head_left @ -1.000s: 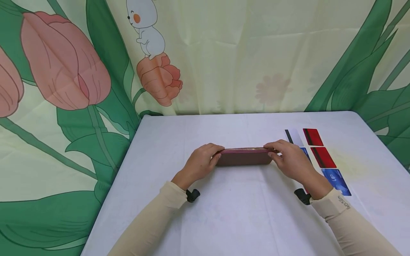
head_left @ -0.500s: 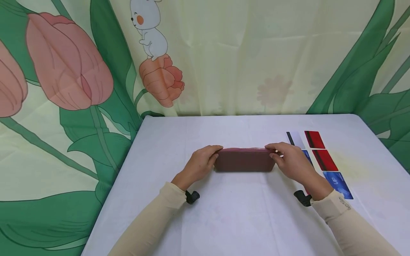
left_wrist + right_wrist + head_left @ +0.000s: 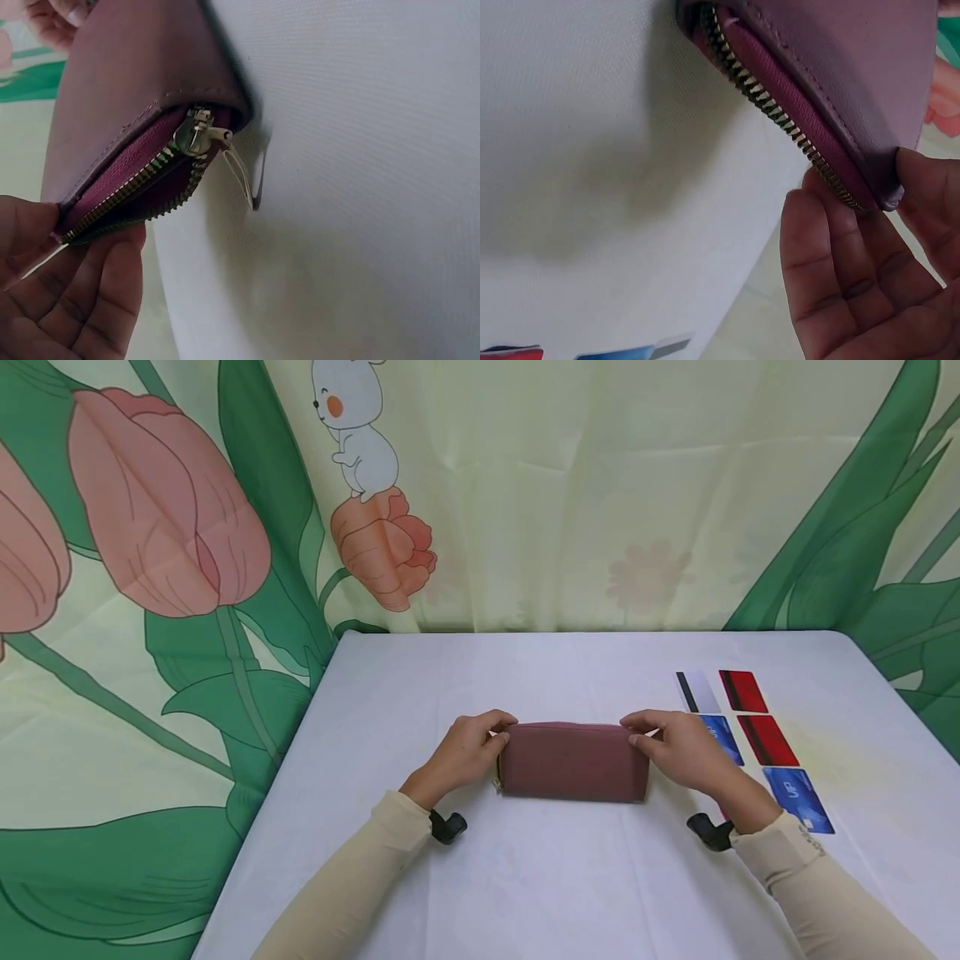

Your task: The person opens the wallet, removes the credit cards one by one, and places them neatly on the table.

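A maroon zip wallet point(image 3: 573, 764) is tilted with its broad face toward me, its near edge low at the table. My left hand point(image 3: 467, 750) pinches its far left corner between thumb and fingers, and my right hand point(image 3: 675, 750) pinches the far right corner. Along the left end, the left wrist view shows brass zipper teeth parted around a dark gap, with the zipper slider point(image 3: 196, 135) at the lower end and its pull hanging down. In the right wrist view the zipper teeth point(image 3: 780, 120) run along the wallet's other end, beside the right fingers.
Several cards lie at the right of the white-covered table point(image 3: 487, 893): a white card point(image 3: 699, 692), two red ones including the nearer red card point(image 3: 768, 741), and blue ones including the nearest blue card point(image 3: 798, 799). The right forearm partly covers another card. A printed curtain point(image 3: 540, 527) hangs behind.
The wallet has tipped so that its broad face shows more and more, its lower edge swinging toward me. Both hands keep their pinch on the far corners.
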Tool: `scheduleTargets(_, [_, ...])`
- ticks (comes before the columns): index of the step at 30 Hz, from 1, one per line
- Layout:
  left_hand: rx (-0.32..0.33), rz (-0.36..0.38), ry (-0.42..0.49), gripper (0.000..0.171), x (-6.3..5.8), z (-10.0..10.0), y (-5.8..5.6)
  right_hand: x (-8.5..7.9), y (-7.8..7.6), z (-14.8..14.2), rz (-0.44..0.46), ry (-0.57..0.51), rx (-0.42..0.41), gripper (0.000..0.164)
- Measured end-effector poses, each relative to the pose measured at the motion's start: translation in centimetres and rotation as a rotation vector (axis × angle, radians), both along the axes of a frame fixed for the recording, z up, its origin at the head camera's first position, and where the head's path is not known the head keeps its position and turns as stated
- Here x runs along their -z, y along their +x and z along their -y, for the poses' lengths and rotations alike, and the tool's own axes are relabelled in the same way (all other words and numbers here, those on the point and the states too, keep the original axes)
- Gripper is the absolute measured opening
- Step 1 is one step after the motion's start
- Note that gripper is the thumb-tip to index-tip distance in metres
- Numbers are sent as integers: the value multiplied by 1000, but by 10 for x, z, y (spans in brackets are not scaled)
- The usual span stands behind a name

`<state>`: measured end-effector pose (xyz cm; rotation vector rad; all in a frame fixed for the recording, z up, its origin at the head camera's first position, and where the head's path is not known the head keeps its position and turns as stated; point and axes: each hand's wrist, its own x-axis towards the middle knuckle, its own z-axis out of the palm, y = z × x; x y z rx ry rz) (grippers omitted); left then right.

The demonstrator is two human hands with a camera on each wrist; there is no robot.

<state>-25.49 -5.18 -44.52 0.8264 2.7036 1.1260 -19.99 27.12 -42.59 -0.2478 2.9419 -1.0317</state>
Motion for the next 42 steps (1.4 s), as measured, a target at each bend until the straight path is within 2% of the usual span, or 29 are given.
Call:
scheduleTargets(6, [-7, 65, 4, 25, 5, 1, -3, 5, -2, 0, 27, -17, -33, 25])
scheduleTargets(15, [-1, 14, -50, 29, 8, 0, -3, 13, -7, 6, 37, 10, -43, 26])
scheduleTargets(23, [5, 42, -81, 24, 12, -1, -2, 18, -8, 9, 40, 65, -39, 30])
scheduleTargets(31, [-2, 98, -126, 30, 11, -4, 0, 21, -8, 12, 87, 110, -59, 41])
scheduleTargets(37, [8, 76, -196, 40, 12, -7, 1, 22, -10, 14, 110, 135, -67, 41])
scheduleTargets(42, [11, 60, -247, 41, 14, -10, 2, 24, -11, 16, 118, 169, -67, 41])
